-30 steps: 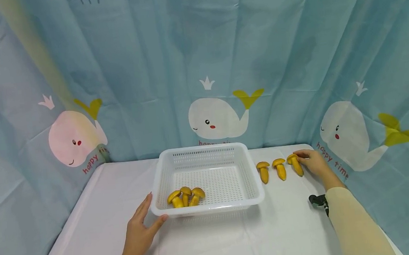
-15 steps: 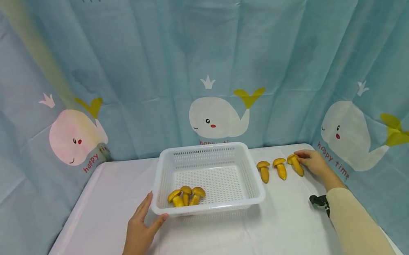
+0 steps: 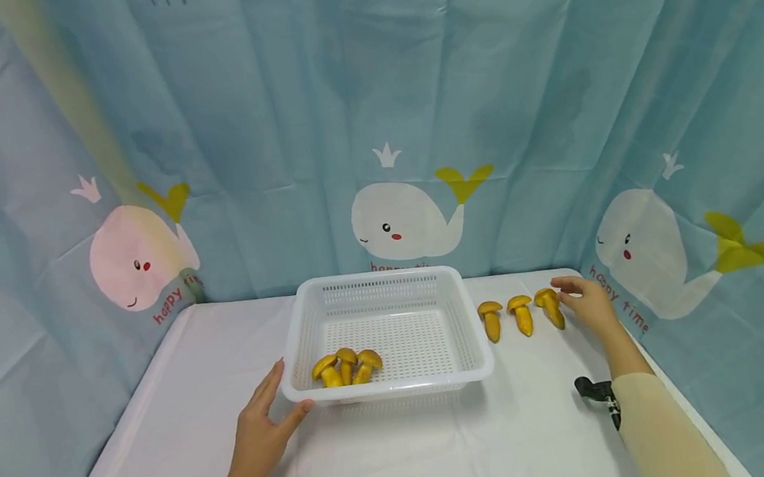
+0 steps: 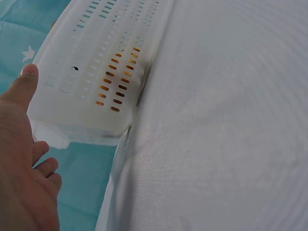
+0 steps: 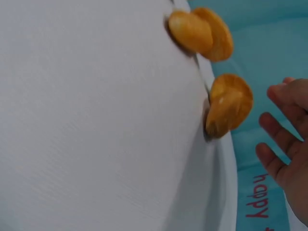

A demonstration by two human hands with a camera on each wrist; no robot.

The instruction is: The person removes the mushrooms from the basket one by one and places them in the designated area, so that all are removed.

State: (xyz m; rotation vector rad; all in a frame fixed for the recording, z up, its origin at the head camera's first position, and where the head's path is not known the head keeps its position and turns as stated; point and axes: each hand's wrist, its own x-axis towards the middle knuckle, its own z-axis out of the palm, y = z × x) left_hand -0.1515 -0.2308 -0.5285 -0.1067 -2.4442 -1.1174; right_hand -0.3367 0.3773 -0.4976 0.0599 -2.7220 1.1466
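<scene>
Three yellow-brown mushrooms (image 3: 520,319) lie in a row on the white cloth (image 3: 403,459), between the basket (image 3: 468,322) and the right hand (image 3: 592,306), their caps toward the far edge and their stems toward us. The right hand is just beside the end mushroom (image 3: 551,310); its fingers are relaxed and spread, and in the right wrist view we see a gap between them and the cap.

We find another three mushrooms, the clustered ones (image 3: 347,368), inside the white perforated basket, near its front left corner, touching or nearly so. From the left wrist view we make out their orange colour through the slots.

The left hand (image 3: 260,434) rests at that same corner, thumb and fingers spread around it, extended rather than curled over the rim.

At the right wrist we notice a black device (image 3: 597,390) by the cream sleeve (image 3: 666,434). Behind everything we see a blue curtain (image 3: 288,125) printed with whales (image 3: 408,220).
</scene>
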